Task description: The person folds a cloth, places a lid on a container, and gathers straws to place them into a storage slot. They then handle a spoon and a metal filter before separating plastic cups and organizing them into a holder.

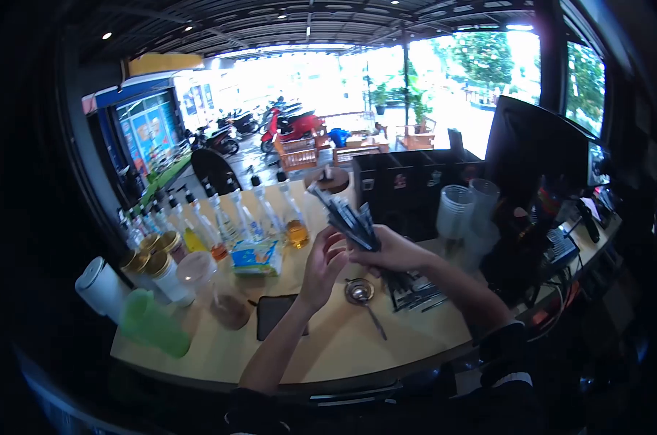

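My right hand (399,251) is closed around a bundle of thin black straws (348,220) in clear wrappers, held up over the table and tilted to the upper left. Close on the bundle's left side is my left hand (324,267), its fingers curved and apart. More wrapped straws (420,299) lie loose on the table under my right forearm. Between my arms rests a small round metal strainer (359,291) with its handle toward me. A flat black pouch (270,316) lies partly behind my left forearm.
Pump bottles (297,233) line the table's far left side behind a wipes pack (256,258). Nearer stand a jar of brown powder (228,310) and a green pitcher (154,324). Stacked clear cups (455,210), a black box (408,185) and a monitor (537,156) occupy the right.
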The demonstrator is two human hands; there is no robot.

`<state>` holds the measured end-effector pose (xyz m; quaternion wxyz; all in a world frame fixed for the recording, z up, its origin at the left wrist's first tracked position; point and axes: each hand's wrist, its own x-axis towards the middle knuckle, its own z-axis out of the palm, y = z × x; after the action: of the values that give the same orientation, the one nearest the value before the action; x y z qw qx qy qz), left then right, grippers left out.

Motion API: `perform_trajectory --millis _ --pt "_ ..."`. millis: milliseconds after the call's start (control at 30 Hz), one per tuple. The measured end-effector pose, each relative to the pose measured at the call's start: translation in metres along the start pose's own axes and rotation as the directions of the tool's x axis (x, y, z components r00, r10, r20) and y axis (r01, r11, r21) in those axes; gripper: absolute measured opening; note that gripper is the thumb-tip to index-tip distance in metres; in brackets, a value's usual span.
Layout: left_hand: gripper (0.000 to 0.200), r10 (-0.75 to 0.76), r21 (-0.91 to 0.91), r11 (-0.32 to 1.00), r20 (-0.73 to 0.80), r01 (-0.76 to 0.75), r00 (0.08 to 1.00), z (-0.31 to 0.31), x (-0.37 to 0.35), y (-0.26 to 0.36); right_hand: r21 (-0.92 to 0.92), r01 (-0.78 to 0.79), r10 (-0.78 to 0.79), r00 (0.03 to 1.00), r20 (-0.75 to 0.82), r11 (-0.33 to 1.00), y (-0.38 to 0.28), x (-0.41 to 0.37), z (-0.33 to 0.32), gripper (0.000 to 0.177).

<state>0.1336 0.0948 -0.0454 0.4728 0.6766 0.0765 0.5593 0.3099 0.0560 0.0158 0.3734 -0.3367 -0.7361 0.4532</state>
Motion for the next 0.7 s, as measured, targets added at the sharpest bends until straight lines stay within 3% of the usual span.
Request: perform_trajectory --millis 33,67,100,200,267,333,467,533,567,633,700 --pt "0.054 -0.032 -0.018 0.999 0.052 0.033 0.998 -0.004 -0.001 0.011 -0.051 0.111 -0.11 0.994 0.015 0.993 0.019 0.014 0.015 0.019" --pt "0.045 0.016 0.09 0.996 -0.003 -0.016 1.0 -0.009 -0.005 0.009 -0.098 0.219 -0.217 0.976 0.031 0.971 0.034 0.026 0.031 0.018" --pt "0.043 -0.071 0.063 0.995 -0.037 0.073 0.997 -0.018 -0.007 0.009 -0.027 0.087 -0.086 0.995 0.042 0.996 0.025 0.027 0.05 0.018" --pt "0.036 -0.221 -0.041 0.975 -0.125 0.218 0.967 -0.039 -0.023 0.012 0.087 0.093 -0.089 0.995 -0.048 0.992 0.048 0.044 0.088 0.021" --pt "0.032 -0.289 -0.122 0.955 -0.173 0.27 0.942 -0.05 -0.034 0.009 0.087 0.087 -0.086 0.996 -0.014 0.992 0.062 0.048 0.102 0.023" --pt "0.037 -0.11 -0.043 0.994 -0.177 0.104 0.978 -0.059 -0.041 0.001 -0.092 0.147 -0.148 0.989 -0.001 0.985 0.074 0.052 0.113 0.022" --pt "0.036 -0.079 0.025 0.996 -0.228 0.087 0.971 -0.064 -0.049 -0.002 -0.263 0.081 -0.089 0.996 -0.019 0.961 0.073 0.048 0.123 0.027" --pt "0.036 -0.068 0.048 0.995 -0.234 0.082 0.97 -0.066 -0.047 0.0 -0.315 0.261 -0.295 0.953 -0.068 0.913 0.075 0.05 0.126 0.039" --pt "0.035 -0.076 0.064 0.994 -0.218 0.092 0.973 -0.068 -0.046 0.001 -0.261 0.163 -0.183 0.982 -0.051 0.951 0.075 0.049 0.124 0.051" --pt "0.035 -0.089 0.071 0.992 -0.193 0.104 0.977 -0.067 -0.044 -0.003 -0.296 0.128 -0.158 0.984 -0.078 0.947 0.082 0.05 0.125 0.054" --pt "0.036 -0.014 -0.03 1.0 -0.256 0.006 0.967 -0.064 -0.041 -0.014 -0.331 0.091 -0.132 0.986 -0.105 0.939 0.085 0.049 0.126 0.056"
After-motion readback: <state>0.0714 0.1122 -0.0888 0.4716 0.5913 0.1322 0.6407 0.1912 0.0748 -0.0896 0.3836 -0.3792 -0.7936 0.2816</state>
